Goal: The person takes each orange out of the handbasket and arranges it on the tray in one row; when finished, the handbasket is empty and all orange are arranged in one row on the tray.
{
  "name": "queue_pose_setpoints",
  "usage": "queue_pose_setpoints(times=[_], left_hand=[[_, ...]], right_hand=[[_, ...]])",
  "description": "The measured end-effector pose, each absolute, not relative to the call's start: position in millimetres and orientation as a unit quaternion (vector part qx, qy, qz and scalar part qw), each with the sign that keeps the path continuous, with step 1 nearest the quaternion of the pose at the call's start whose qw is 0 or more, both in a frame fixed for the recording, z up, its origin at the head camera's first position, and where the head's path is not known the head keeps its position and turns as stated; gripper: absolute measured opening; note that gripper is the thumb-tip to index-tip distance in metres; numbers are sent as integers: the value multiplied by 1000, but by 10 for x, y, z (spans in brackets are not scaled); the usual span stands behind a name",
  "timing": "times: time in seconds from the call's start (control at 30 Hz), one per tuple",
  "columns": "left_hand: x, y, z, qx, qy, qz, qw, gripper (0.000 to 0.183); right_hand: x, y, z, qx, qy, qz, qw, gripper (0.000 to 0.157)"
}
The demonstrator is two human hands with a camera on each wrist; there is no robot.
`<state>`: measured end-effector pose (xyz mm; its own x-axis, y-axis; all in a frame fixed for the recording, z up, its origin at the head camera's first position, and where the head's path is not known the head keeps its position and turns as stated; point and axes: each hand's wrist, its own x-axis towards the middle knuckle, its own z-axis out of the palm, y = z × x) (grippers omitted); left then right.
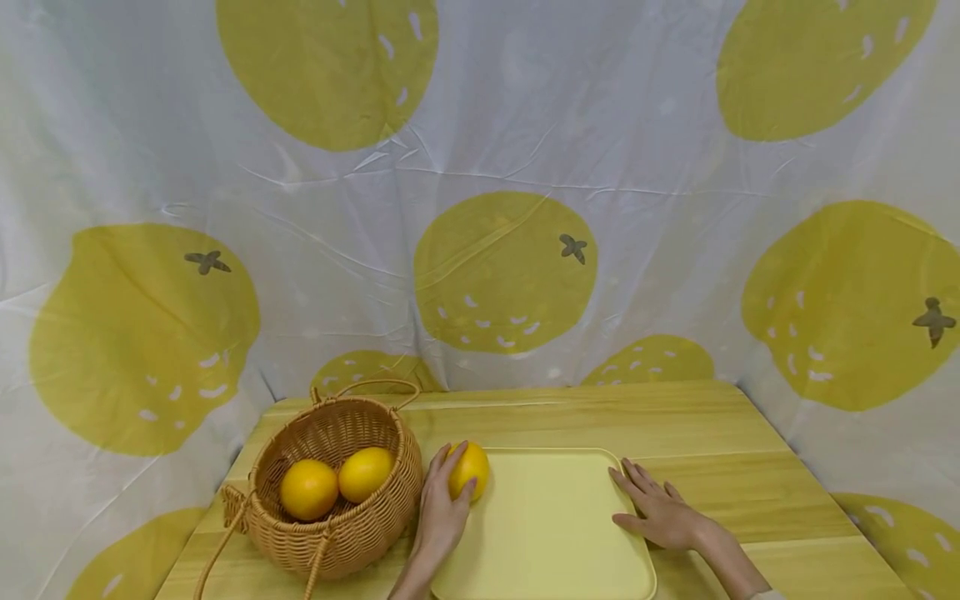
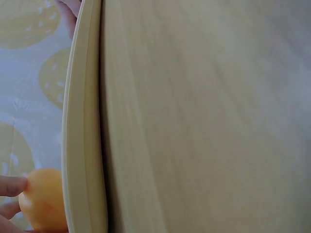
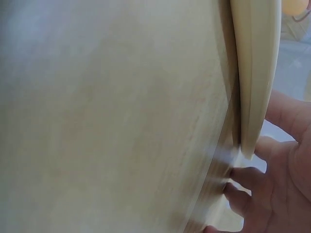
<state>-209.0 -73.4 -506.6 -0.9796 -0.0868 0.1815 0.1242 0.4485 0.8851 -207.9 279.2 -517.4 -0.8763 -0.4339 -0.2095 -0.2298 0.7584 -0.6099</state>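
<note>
My left hand holds an orange at the left edge of a pale yellow tray, its thumb and fingers around the fruit. In the left wrist view the same orange shows beside the tray's rim, fingertips against it. At the tray's right side, my right hand lies with fingers spread, thumb and fingertips right at the rim. The right wrist view shows those fingers extended by the tray's edge. Two more oranges sit in a wicker basket left of my left hand.
The basket's looped handles stick out at its back and front. Everything stands on a wooden table. A white curtain printed with large yellow fruit hangs behind the table and along both sides.
</note>
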Motion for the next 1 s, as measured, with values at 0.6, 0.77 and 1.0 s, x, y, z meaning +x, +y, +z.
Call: queue_pose_setpoints(times=[0.6, 0.77, 1.0], left_hand=[[-2116, -752, -5057, -6, -844, -528, 90, 54], [-2109, -749, -5030, -10, -851, -517, 93, 54], [-2077, -750, -4994, -16, -854, -511, 91, 53]], right_hand=[[-2072, 2792, -5176, -177, 924, -294, 167, 77], [-2067, 2793, -5176, -176, 924, -296, 168, 77], [-2068, 2791, -5178, -176, 923, -297, 168, 77]])
